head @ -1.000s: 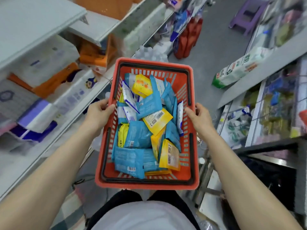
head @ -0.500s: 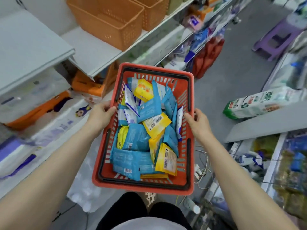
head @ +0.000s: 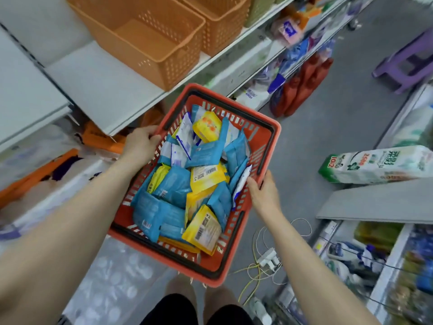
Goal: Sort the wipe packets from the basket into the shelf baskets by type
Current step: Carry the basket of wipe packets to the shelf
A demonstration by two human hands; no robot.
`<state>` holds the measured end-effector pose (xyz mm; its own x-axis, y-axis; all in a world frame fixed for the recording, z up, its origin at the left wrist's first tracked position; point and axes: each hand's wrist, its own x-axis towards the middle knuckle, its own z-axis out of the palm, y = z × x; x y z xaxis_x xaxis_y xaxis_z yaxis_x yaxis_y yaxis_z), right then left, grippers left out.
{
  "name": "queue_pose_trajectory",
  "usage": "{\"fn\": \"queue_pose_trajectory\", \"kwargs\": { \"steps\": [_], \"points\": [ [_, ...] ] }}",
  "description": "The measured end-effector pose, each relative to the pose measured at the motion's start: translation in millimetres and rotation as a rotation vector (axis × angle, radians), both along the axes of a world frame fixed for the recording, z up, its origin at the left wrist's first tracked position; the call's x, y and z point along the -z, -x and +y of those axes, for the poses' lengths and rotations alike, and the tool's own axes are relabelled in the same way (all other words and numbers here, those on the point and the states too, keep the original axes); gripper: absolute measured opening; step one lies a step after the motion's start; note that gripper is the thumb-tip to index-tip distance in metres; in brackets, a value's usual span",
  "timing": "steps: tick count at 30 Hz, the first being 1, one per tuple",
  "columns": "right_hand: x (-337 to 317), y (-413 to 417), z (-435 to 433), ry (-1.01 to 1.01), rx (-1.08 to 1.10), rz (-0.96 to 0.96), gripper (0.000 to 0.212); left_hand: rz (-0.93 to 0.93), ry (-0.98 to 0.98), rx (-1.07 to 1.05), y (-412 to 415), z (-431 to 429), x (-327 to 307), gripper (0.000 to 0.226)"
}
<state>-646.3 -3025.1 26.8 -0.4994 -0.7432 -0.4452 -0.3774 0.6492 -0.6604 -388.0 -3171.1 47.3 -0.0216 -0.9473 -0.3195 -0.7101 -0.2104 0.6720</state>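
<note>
Swung round toward the shelf (head: pixel 93 90) since a moment ago, the red basket (head: pixel 120 218) now sits skewed, its far corner near the shelf edge, below the two orange baskets (head: pixel 164 66). The left grip (head: pixel 140 144) is curled over the left rim. The right grip (head: pixel 263 191) clasps the right rim, though its fingers are hidden underneath, so I'd only say it seems firm. Blue, yellow and white wipe packets (head: pixel 174 186) lie heaped inside, none sorted yet. Piled that loosely, a tilt or a knock against the shelf could spill them, and the cables (head: pixel 256 268) on the floor could catch a foot.
</note>
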Motion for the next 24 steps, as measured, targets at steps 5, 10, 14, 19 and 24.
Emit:
{"fn": "queue_pose_trajectory", "kwargs": {
  "steps": [5,10,14,19,24],
  "points": [
    [-9.5,15.3,-13.3,-0.049,-0.081,0.006,0.043,-0.041,0.057,-0.044,1.1,1.3,8.1,0.033],
    [-30.6,57.7,-80.9,0.201,-0.225,0.464,0.069,-0.197,0.156,0.062,-2.9,17.5,8.8,0.038],
    [-27.5,69.7,-167.6,0.232,-0.6,0.62,0.051,-0.356,0.143,-0.027,-14.7,58.6,8.1,0.053],
    [-10.9,43.4,-220.4,0.191,-0.916,0.544,0.04,-0.514,0.237,-0.343,-8.1,149.6,17.1,0.063],
    [-1.6,25.1,-228.2,0.245,-0.972,0.624,0.032,-0.389,0.141,-0.717,25.9,199.4,21.4,0.081]
  ]
}}
